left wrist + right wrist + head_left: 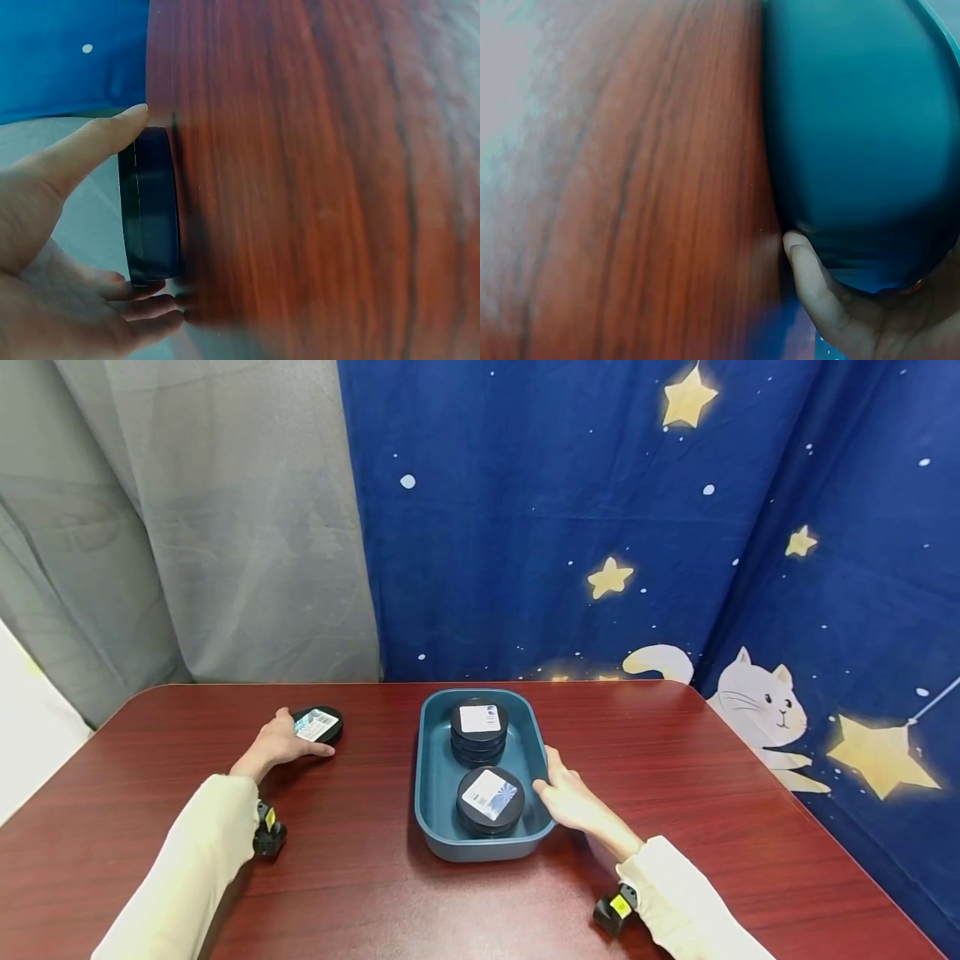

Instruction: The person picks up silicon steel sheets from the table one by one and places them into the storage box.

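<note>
At the left of the table, my left hand [279, 743] holds a flat round black tin [318, 724] with a white and blue label on top. Thumb and fingers span opposite sides of this tin [154, 206] in the left wrist view, and its flat base is close to the tabletop. My right hand [567, 793] grips the right wall of a blue rectangular bin [482, 852], thumb over the rim. From the right wrist, the bin's outer wall [862, 127] fills the upper right. Inside the bin stand a rear stack of black tins [479, 731] and a front stack [490, 802], both labelled on top.
The bin stands on a reddish-brown wooden table [352, 877], near its middle. Behind the far edge hang a grey curtain [262, 527] and a blue star-patterned curtain [525, 527]. Small black cameras [270, 833] are strapped to both wrists.
</note>
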A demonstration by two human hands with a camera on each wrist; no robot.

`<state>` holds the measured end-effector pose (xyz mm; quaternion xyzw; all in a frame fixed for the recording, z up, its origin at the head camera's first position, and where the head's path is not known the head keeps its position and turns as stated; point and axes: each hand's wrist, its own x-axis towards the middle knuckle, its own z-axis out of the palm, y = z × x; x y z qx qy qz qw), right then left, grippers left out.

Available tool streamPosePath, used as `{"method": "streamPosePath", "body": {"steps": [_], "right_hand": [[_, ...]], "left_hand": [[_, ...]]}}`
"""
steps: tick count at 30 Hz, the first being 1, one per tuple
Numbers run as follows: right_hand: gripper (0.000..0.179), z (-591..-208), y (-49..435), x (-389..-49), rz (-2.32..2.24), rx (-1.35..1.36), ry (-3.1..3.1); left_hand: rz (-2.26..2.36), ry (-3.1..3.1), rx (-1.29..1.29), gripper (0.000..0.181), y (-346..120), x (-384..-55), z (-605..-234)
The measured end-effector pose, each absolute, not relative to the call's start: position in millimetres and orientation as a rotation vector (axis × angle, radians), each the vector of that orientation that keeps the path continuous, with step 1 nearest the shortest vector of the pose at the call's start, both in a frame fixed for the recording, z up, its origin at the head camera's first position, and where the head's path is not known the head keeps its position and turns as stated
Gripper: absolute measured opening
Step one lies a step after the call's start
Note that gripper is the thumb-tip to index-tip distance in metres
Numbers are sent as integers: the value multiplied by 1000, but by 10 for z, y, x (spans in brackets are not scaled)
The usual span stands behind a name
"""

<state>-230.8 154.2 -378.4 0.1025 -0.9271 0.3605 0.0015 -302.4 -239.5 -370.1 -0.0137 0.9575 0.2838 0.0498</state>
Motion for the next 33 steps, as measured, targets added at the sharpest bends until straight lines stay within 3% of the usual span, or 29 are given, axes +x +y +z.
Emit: {"method": "streamPosePath", "body": {"steps": [9, 33], "right_hand": [[54, -3777, 1536, -2308, 1145, 333, -2913], [54, -3794, 1555, -2322, 1135, 329, -2921]], "left_hand": [[778, 2943, -110, 90, -2376, -3066, -3687], [712, 3006, -122, 81, -2314, -3067, -3710]]}}
